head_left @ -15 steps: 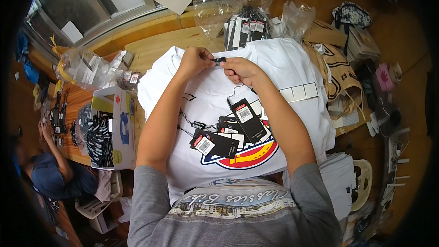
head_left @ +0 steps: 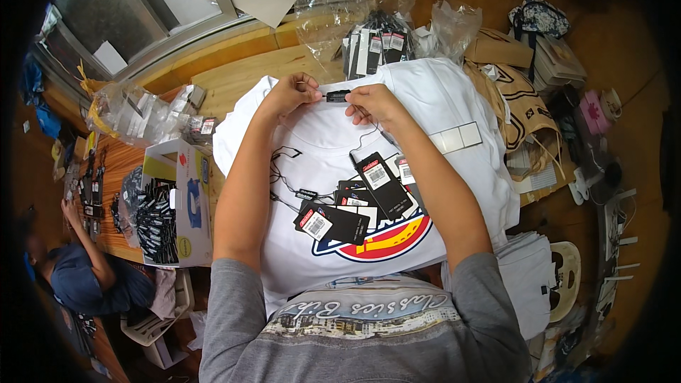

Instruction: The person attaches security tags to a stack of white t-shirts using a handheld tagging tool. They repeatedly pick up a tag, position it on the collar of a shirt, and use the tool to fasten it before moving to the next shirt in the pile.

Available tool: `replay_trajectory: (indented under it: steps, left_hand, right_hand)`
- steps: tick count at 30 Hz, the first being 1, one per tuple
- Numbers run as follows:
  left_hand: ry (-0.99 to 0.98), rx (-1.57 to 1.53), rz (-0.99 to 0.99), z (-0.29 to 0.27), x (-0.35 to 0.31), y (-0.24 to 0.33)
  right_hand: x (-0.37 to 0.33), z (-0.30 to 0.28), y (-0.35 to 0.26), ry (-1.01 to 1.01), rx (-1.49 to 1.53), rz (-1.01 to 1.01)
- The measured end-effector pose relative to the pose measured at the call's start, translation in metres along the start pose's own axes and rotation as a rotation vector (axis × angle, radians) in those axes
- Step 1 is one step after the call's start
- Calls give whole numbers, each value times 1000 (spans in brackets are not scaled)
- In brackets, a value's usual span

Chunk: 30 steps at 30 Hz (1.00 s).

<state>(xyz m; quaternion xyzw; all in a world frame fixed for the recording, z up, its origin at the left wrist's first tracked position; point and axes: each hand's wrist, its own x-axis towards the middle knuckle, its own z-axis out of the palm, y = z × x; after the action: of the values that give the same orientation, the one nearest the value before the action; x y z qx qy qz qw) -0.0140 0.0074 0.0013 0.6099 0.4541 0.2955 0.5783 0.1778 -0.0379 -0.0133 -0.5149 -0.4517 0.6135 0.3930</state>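
A white T-shirt (head_left: 319, 131) with a coloured print lies on a stack of white shirts, its collar toward the far side. My left hand (head_left: 292, 94) is closed at the collar, fingertips pinching by the left end of a small black neck label (head_left: 336, 96). At the label's right end my right hand (head_left: 376, 104) is closed in a pinch; a thin black cord runs down from it to a black hang tag (head_left: 385, 186). Another black hang tag (head_left: 332, 223) and several more, with cords, lie on the shirt between my forearms. What exactly sits in the fingertips is partly hidden.
A clear bag of black tags (head_left: 379, 42) stands beyond the shirts. To the left are a box of black tags (head_left: 190, 202) and crumpled plastic bags (head_left: 138, 110). Brown paper bags (head_left: 514, 96) lie right. A person (head_left: 92, 273) works at the left table.
My hands have moved slightly apart, the left one leftward. The black label now shows flat between them. My head view has shifted a little.
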Motion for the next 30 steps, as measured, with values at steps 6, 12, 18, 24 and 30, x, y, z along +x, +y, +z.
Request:
replay_trajectory:
  steps: [6, 12, 18, 24, 30]
  left_hand:
    - [240, 962, 237, 7, -12, 9]
    - [93, 1033, 188, 20, -26, 14]
    - [-243, 109, -57, 36, -22, 18]
    - [-116, -206, -91, 49, -21, 20]
    - [-82, -138, -89, 61, -24, 19]
  right_hand:
    - [-4, -14, 2, 302, -498, -293]
    - [-57, -11, -8, 239, -1007, -280]
    - [-63, -9, 5, 282, -778, -260]
    - [-54, -19, 17, 152, -186, -313]
    - [-53, -16, 17, 165, -319, -379]
